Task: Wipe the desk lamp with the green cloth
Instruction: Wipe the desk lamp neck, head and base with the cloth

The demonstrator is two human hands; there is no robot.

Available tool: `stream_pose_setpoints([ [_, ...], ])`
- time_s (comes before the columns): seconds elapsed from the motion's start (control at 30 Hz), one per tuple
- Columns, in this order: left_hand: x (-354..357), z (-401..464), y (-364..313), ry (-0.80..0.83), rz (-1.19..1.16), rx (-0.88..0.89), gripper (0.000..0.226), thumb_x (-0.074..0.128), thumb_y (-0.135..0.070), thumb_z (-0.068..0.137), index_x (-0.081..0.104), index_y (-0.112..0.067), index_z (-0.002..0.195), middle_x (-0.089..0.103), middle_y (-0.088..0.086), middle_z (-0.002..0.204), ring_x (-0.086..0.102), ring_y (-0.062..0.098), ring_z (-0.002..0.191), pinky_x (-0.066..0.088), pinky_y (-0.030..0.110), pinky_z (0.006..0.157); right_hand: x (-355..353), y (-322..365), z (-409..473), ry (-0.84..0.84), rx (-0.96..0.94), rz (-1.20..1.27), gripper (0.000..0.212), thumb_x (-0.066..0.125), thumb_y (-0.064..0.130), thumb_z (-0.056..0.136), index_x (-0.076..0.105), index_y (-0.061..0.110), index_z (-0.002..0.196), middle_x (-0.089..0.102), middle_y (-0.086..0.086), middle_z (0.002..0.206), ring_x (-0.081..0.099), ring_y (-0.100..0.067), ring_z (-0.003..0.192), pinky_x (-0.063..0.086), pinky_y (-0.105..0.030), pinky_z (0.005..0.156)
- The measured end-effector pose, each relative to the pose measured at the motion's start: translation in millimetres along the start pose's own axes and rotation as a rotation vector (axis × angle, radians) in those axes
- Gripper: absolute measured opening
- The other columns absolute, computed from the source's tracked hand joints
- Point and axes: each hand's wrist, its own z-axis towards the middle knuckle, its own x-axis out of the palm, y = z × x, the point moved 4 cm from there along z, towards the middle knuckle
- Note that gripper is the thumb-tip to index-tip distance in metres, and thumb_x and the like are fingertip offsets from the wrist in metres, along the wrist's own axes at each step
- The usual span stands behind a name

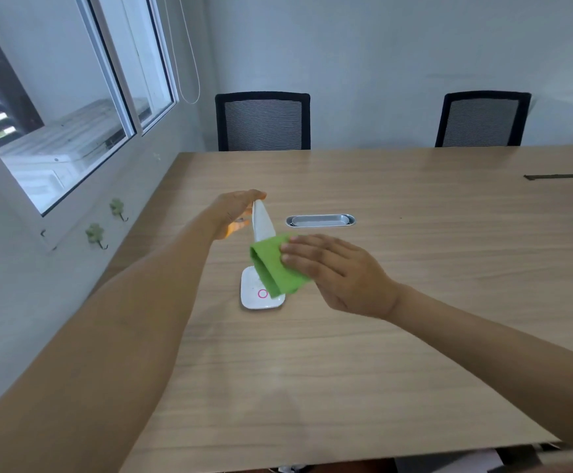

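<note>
A white desk lamp point(262, 223) stands on the wooden table point(415, 268), its square base point(254, 298) marked with a pink ring. My left hand point(235, 208) grips the top end of the lamp's upright white arm. My right hand point(333, 268) holds the folded green cloth point(273, 268) and presses it against the lower part of that arm, just above the base. The cloth hides the joint between arm and base.
A silver oval cable grommet point(320, 220) is set in the table just behind the lamp. Two black mesh chairs point(262, 121) point(482, 119) stand at the far edge. A window point(73, 107) and wall hooks point(95, 235) lie to the left. A dark slot point(560, 176) sits far right.
</note>
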Motion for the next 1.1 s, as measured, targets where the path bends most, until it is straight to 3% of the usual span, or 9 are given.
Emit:
stream_pose_setpoints([
  [0.13, -0.6, -0.1, 0.3, 0.034, -0.022, 0.004, 0.043, 0.079, -0.029, 0.063, 0.071, -0.017, 0.104, 0.065, 0.007, 0.122, 0.057, 0.024, 0.117, 0.045, 0.039, 0.105, 4.0, -24.2, 28.7, 0.034, 0.140, -0.003, 0.046, 0.043, -0.010, 0.079, 0.059, -0.002, 0.121, 0.063, -0.016, 0.126, 0.057, -0.031, 0.120, 0.047, -0.041, 0.101],
  [0.27, 1.7, -1.9, -2.0, 0.046, -0.032, 0.029, 0.017, 0.071, -0.015, 0.077, 0.070, -0.018, 0.093, 0.062, 0.009, 0.115, 0.056, 0.024, 0.107, 0.046, 0.040, 0.101, 21.0, -36.5, 45.4, 0.162, 0.210, 0.020, 0.052, 0.037, -0.007, 0.075, 0.058, 0.000, 0.123, 0.062, -0.015, 0.127, 0.057, -0.031, 0.120, 0.047, -0.041, 0.100],
  [0.4, 3.8, -4.8, -3.5, 0.001, 0.010, 0.017, 0.018, 0.074, -0.026, 0.075, 0.070, -0.017, 0.090, 0.065, 0.008, 0.116, 0.058, 0.022, 0.107, 0.047, 0.039, 0.101, 29.7, -22.4, 38.3, 0.230, 0.140, 0.038, 0.054, 0.030, -0.002, 0.076, 0.059, 0.000, 0.121, 0.062, -0.017, 0.127, 0.059, -0.032, 0.118, 0.053, -0.044, 0.096],
  [0.53, 0.9, -1.7, -1.6, 0.007, 0.028, -0.020, 0.032, 0.077, -0.029, 0.069, 0.070, -0.019, 0.099, 0.066, 0.003, 0.121, 0.059, 0.019, 0.113, 0.043, 0.037, 0.107, 28.5, 1.1, 5.2, 0.162, -0.005, -0.032, 0.049, 0.021, 0.001, 0.095, 0.063, 0.007, 0.120, 0.065, -0.008, 0.126, 0.059, -0.024, 0.120, 0.047, -0.036, 0.102],
  [0.7, 0.7, -4.3, -5.0, 0.021, 0.034, -0.025, 0.043, 0.077, -0.026, 0.072, 0.067, -0.016, 0.112, 0.063, 0.003, 0.127, 0.055, 0.018, 0.121, 0.039, 0.040, 0.111, 18.1, 15.0, -18.6, 0.000, -0.151, -0.060, 0.038, 0.034, 0.006, 0.097, 0.065, 0.008, 0.118, 0.067, -0.007, 0.123, 0.059, -0.021, 0.120, 0.051, -0.038, 0.100],
  [0.83, 1.9, -5.5, -5.5, 0.020, 0.033, -0.021, 0.038, 0.076, -0.026, 0.072, 0.068, -0.016, 0.107, 0.066, 0.002, 0.120, 0.057, 0.021, 0.120, 0.040, 0.041, 0.111, 7.6, -14.9, 9.7, -0.042, 0.000, -0.110, 0.043, 0.030, -0.004, 0.091, 0.060, 0.004, 0.122, 0.065, -0.012, 0.125, 0.059, -0.026, 0.119, 0.050, -0.039, 0.099],
  [0.93, 4.2, -8.2, -6.8, 0.023, 0.026, -0.020, 0.009, 0.067, -0.020, 0.080, 0.067, -0.022, 0.089, 0.066, -0.003, 0.099, 0.058, 0.018, 0.110, 0.042, 0.037, 0.108, 11.8, -41.6, 38.0, 0.030, 0.156, -0.105, 0.047, 0.039, -0.009, 0.081, 0.060, 0.002, 0.121, 0.064, -0.013, 0.125, 0.059, -0.030, 0.118, 0.049, -0.040, 0.099],
  [1.0, 4.9, -9.0, -7.0, 0.023, 0.027, -0.014, 0.005, 0.062, -0.019, 0.084, 0.065, -0.023, 0.085, 0.065, -0.003, 0.095, 0.059, 0.017, 0.105, 0.044, 0.035, 0.105, 19.1, -50.0, 49.9, 0.091, 0.213, -0.069, 0.051, 0.043, -0.014, 0.074, 0.061, 0.001, 0.120, 0.065, -0.014, 0.123, 0.060, -0.032, 0.116, 0.052, -0.041, 0.096],
  [1.1, 5.3, -8.5, -7.5, 0.051, 0.022, 0.009, 0.006, 0.065, -0.017, 0.082, 0.068, -0.019, 0.086, 0.064, 0.003, 0.093, 0.059, 0.019, 0.093, 0.050, 0.033, 0.091, 30.4, -47.7, 54.3, 0.174, 0.210, -0.007, 0.055, 0.029, -0.004, 0.075, 0.061, 0.003, 0.120, 0.064, -0.017, 0.123, 0.061, -0.035, 0.113, 0.055, -0.047, 0.091],
])
